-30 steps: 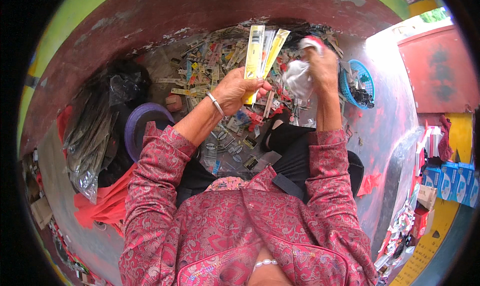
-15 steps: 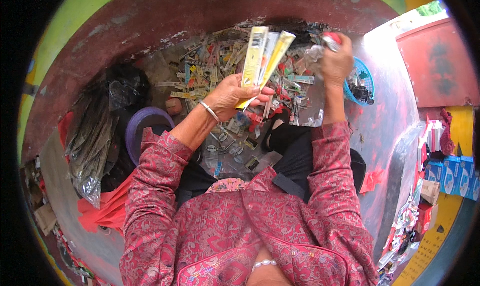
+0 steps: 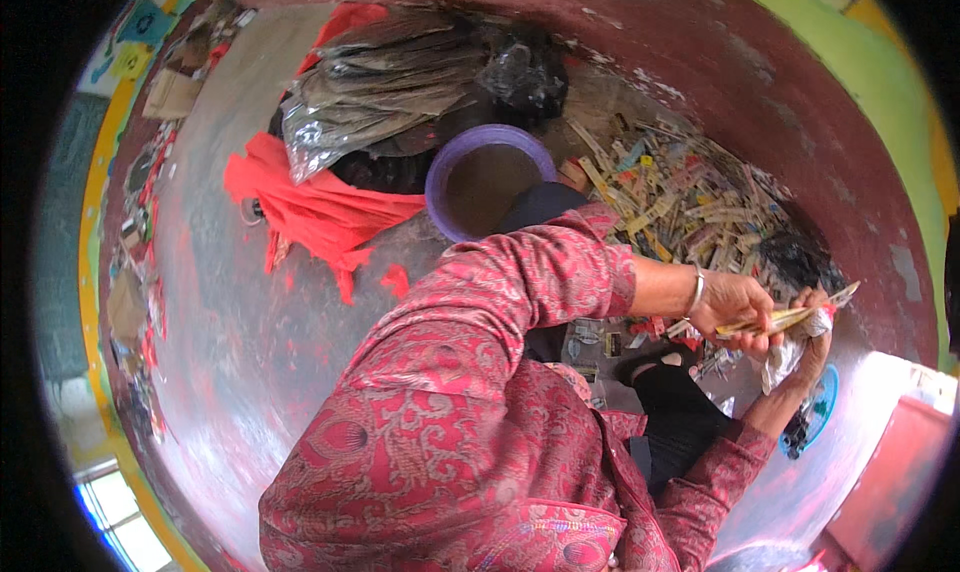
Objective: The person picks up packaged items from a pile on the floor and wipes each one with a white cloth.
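Left hand (image 3: 733, 300) pinches strips (image 3: 786, 320) at 1 end, likely leaving other free; right hand (image 3: 817, 348), curled round cloth (image 3: 779, 365) near far end, seemingly bunches it for grip.

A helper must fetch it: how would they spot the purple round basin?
Find the long brownish bundle in clear plastic, upper left. Below its right end, right of the crumpled red cloth, sits the basin. Its purple circular rim sets it apart from nearby red, brown and black.
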### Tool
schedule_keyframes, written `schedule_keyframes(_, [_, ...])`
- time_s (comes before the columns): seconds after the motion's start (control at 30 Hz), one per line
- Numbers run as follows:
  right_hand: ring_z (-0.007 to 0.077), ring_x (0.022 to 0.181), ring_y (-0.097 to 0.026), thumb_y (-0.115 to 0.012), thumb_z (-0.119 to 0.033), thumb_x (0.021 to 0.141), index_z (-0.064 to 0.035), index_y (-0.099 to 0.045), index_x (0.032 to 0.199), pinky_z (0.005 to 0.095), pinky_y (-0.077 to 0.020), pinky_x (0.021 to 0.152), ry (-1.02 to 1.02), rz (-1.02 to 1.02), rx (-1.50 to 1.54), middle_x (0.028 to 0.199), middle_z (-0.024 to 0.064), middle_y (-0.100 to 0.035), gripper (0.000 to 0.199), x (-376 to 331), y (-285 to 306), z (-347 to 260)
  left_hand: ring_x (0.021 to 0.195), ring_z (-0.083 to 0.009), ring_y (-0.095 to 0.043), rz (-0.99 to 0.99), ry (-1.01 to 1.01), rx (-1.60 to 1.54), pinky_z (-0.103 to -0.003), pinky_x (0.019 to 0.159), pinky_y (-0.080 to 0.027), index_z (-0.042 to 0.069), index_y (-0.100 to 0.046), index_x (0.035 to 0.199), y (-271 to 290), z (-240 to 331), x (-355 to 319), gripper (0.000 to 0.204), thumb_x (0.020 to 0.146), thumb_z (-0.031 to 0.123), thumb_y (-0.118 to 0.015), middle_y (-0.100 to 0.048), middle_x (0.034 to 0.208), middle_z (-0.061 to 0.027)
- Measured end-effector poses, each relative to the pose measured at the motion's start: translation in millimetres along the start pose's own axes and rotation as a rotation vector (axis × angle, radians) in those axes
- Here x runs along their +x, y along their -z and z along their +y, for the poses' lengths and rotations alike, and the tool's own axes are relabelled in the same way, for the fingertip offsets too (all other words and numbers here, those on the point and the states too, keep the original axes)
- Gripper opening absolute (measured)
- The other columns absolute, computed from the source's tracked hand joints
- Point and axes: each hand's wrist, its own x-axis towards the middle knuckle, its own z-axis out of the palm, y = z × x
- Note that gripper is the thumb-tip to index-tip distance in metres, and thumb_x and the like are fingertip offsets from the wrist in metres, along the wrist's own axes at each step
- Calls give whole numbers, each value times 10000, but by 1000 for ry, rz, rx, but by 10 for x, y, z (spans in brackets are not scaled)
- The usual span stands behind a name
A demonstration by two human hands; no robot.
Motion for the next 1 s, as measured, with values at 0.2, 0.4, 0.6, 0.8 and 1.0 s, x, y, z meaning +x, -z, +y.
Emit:
schedule_keyframes(0.2, [148, 729, -565, -570, -137, 746, -26, -527, 967, 274, -465, 639, -41, 414, -234, 874, 59, -575, 251, -36, -366, -119, 687, -196, -613, 367, -56, 541, -299, 633, -499, -22, -530, 948, -209, 139, -52, 356, 828, 299, -433, -612, 801, -143])
schedule_keyframes(0.4, [129, 684, -555, -522, -71, 690, 2, -608, 924, 247, -433, 609, -50, 600, -542, 803, 52, -599, 260, 105, -515, -52, 656, -108, -574, 668, -176, 1166, -249, 569, -477, -1, -561, 866, -279, 182, -154, 311, 709, 241, -677, -604, 778, -69])
schedule_keyframes(0.6, [104, 643, -545, -554, -93, 728, 13, -619, 852, 231, -420, 591, -95, 587, -509, 734, 44, -605, 176, 139, -603, -170, 726, -127, -588, 499, -186, 708, -217, 601, -506, -29, -443, 1052, -333, 203, -142, 289, 835, 142, -526, -576, 873, -117])
schedule_keyframes(0.8, [123, 561, -575, -535, -48, 783, 16, -568, 861, 247, -458, 482, 443, 948, -655, 689, 82, -602, 106, -11, -554, -443, 657, -82, -554, 547, -232, 679, -181, 523, -448, -30, -427, 1139, -286, 200, -85, 394, 820, 167, -551, -585, 919, -118])
schedule_keyframes(1.0, [242, 640, -567, -567, -54, 633, -87, -533, 825, 343, -464, 505, 651, 186, -1701, 727, 70, -524, 197, 79, -874, 5, 662, -137, -589, 542, -68, 1093, -240, 555, -494, -32, -498, 1008, -305, 26, -24, 242, 846, 144, -471, -599, 874, -129])
